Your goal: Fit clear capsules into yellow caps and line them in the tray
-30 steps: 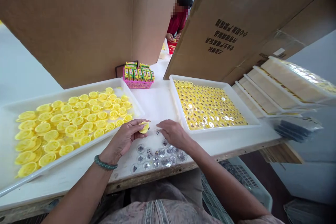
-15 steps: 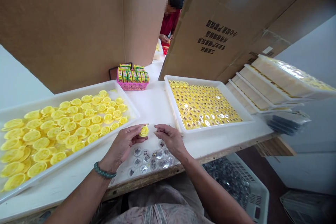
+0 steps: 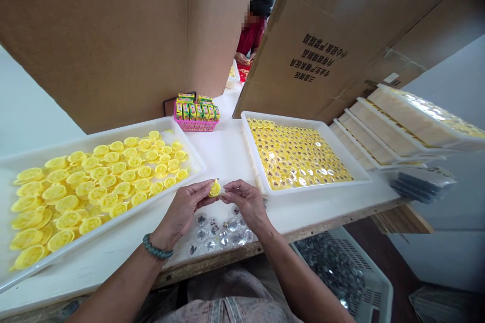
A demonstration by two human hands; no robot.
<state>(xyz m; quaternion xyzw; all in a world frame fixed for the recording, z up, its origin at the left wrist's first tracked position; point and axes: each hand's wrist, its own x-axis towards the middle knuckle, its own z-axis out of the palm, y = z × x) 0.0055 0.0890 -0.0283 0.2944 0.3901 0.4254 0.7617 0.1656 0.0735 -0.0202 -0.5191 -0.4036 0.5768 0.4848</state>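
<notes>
Between the thumb and fingers of my left hand (image 3: pixel 189 207) is a small round yellow plastic piece (image 3: pixel 214 190), its open face turned up toward me. My right hand (image 3: pixel 248 204) is pinched closed just right of it, fingertips at or very near its edge. Whatever those fingertips hold, if anything, is too small to make out. Below both hands, several clear domed discs (image 3: pixel 210 245) with dark printed figures lie on the white tabletop. To the left, a white tray (image 3: pixel 197 165) carries many loose yellow pieces like the held one.
A white tray (image 3: pixel 261 181) of yellow pieces with shiny printed faces stands right. Behind are a pink basket (image 3: pixel 195 125) of small boxes and cardboard panels (image 3: pixel 318 25). Stacked trays (image 3: pixel 397 121) stand far right; a crate (image 3: pixel 382 275) of clear parts sits below. A co-worker (image 3: pixel 252 35) sits beyond.
My right fingertips have come closer to the yellow piece, narrowing the gap between my hands. My left hand keeps its hold. The whole view has shifted slightly.
</notes>
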